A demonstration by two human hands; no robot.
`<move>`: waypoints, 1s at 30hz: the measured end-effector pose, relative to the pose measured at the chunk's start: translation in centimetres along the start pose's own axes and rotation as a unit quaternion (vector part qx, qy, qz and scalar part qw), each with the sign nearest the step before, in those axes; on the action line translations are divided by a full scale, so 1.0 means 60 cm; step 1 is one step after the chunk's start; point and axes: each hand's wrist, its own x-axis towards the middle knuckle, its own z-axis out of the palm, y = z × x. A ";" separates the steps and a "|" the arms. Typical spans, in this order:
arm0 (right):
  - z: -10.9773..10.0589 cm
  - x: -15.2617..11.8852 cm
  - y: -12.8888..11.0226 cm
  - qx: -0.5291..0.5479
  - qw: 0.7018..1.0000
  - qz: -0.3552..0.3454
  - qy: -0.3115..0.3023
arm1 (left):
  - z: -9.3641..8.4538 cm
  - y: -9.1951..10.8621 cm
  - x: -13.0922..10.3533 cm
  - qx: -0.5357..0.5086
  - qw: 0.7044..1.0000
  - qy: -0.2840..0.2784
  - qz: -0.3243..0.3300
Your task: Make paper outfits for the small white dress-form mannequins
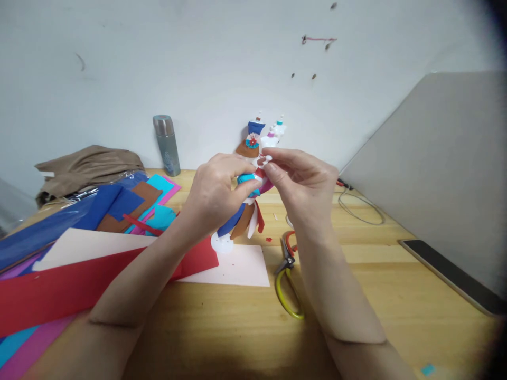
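Both hands meet at a small white dress form [249, 199] on a round base, dressed in coloured sheet pieces. A turquoise top wraps its chest, a red band shows at the upper edge, and blue, brown, white and red strips hang below. My left hand [222, 187] is closed around the form's upper part, thumb on the turquoise piece. With thumb and index finger, my right hand [303, 179] pinches at the neck, beside a small white knob [268, 158]. Any tiny piece between those fingertips is hidden. Behind stand several more dress forms [255, 128], one in blue and brown with a flower.
Scissors [288, 261] with orange and yellow handles lie by my right wrist. Red sheet [71, 285], white sheet [241, 272] and other coloured sheets spread at left. Further back are a flask [166, 145] and brown cloth [91, 169]. A phone [451, 274] and cable [362, 217] lie at right.
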 end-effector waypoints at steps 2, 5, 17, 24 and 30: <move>0.001 0.001 0.005 0.007 1.000 -0.015 0.001 | 0.003 -0.004 -0.001 0.016 0.999 0.017 0.029; 0.002 0.002 0.010 -0.002 1.000 -0.029 0.001 | 0.006 -0.008 -0.002 0.030 0.998 0.028 0.041; 0.003 0.002 0.011 -0.025 0.999 -0.036 0.005 | 0.008 -0.010 -0.004 0.099 0.992 0.025 0.078; 0.003 -0.001 0.011 -0.037 0.999 -0.038 0.005 | 0.010 -0.018 -0.004 0.131 0.985 0.001 0.111; 0.001 -0.002 0.004 -0.033 0.999 -0.034 0.007 | 0.011 -0.016 -0.004 0.089 0.990 -0.007 0.107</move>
